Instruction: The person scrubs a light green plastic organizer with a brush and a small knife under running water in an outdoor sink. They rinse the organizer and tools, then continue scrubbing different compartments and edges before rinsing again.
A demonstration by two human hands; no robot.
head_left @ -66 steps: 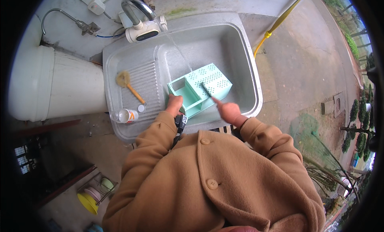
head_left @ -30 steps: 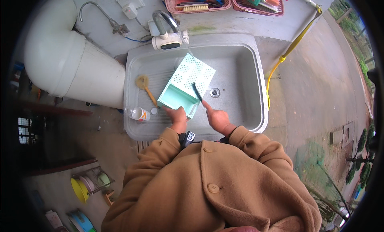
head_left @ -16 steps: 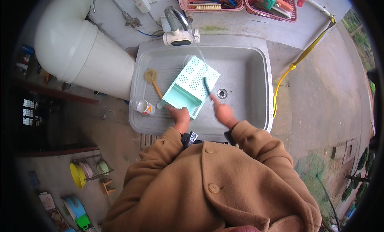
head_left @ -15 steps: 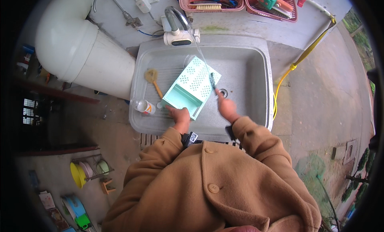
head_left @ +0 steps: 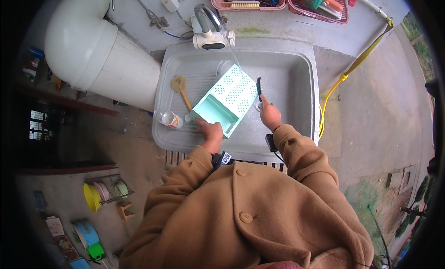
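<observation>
A mint-green plastic storage box (head_left: 239, 87) with a perforated panel and an open compartment lies slanted in the grey sink (head_left: 292, 134). My left hand (head_left: 212, 134) is closed on its near left corner. In my right hand (head_left: 270, 117) is a slim black brush (head_left: 259, 87), held upright just beyond the box's right edge, apart from it. Its bristles are hard to make out. A thin stream of water runs from the curved faucet (head_left: 204, 13) onto the box's far end.
On the sink's left lie a round-headed scrub brush (head_left: 182, 92) with a wooden handle and a white bottle (head_left: 175, 121) with an orange label. Pink baskets (head_left: 248, 8) of tools sit behind the sink. A thick white pipe (head_left: 125, 65) stands left, a yellow hose (head_left: 327, 99) right.
My right hand has moved the black brush off the box's perforated panel, to the right. My left hand stays at the box's near corner. The whole view has shifted slightly.
</observation>
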